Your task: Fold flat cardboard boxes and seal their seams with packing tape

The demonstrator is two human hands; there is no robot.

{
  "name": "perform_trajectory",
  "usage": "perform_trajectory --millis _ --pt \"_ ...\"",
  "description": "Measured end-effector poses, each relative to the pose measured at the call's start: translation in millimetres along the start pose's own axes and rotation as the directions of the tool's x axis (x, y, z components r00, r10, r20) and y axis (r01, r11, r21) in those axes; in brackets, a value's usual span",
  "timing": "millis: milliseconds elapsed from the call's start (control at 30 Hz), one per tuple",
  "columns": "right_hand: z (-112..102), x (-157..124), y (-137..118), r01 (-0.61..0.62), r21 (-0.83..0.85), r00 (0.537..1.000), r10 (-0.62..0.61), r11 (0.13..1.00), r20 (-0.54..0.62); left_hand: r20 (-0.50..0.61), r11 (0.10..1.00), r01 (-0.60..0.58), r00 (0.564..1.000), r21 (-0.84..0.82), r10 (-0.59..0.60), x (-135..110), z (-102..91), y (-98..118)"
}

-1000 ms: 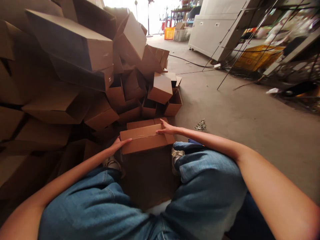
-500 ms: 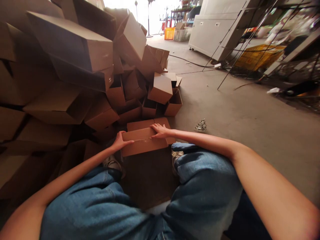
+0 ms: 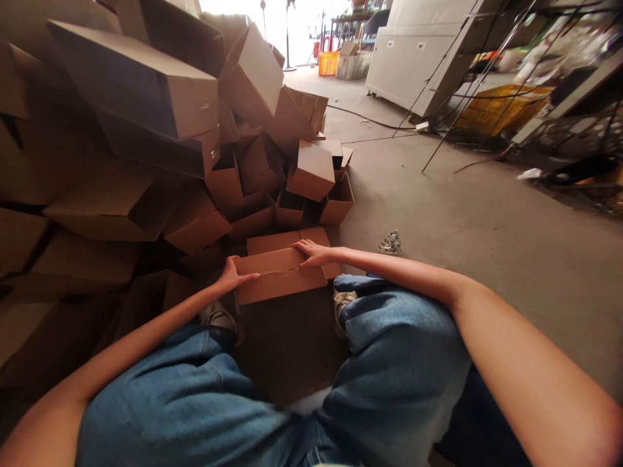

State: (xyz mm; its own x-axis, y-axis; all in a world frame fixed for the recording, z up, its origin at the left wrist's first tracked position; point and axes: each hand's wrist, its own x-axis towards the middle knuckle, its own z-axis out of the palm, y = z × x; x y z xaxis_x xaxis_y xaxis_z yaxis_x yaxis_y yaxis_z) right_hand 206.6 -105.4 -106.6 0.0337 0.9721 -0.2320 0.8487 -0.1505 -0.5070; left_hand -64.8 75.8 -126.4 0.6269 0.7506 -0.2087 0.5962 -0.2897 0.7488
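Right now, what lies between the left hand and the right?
In the head view, only a stretch of the cardboard box lies between the left hand and the right hand, with a seam running along it.

left fingers (image 3: 252,277) and right fingers (image 3: 304,245) touch a cardboard box (image 3: 285,285) near a pile of boxes (image 3: 182,152).

Head-worn view, facing forward and down, jeans (image 3: 409,344) close below (bottom edge), held box (image 3: 280,283) farther out
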Motion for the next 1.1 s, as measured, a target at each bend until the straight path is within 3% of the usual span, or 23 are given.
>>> perform_trajectory --millis 300,533,733,933,1100 --pt "-5 2 4 0.046 0.003 0.998 -0.046 0.999 0.044 0.007 1.0 0.022 1.0 0.02 -0.022 1 -3.0 -1" --pt "-7 2 7 0.061 -0.003 0.996 -0.061 0.998 0.061 0.053 0.97 0.207 0.978 -0.125 -0.202 -2 -3.8 1" --pt "-7 -7 1 0.044 -0.058 0.998 -0.042 0.997 0.038 0.096 0.964 0.219 0.974 -0.152 -0.206 -2 -5.6 0" --pt "-5 -15 -6 -0.002 -0.115 1.0 0.002 0.993 -0.004 0.274 0.961 0.177 0.955 -0.214 -0.115 -5 -8.5 2" --pt "-6 -16 -9 -0.031 -0.162 0.999 0.032 0.986 0.006 0.321 0.963 0.171 0.942 -0.208 -0.098 -8 -12.1 4"
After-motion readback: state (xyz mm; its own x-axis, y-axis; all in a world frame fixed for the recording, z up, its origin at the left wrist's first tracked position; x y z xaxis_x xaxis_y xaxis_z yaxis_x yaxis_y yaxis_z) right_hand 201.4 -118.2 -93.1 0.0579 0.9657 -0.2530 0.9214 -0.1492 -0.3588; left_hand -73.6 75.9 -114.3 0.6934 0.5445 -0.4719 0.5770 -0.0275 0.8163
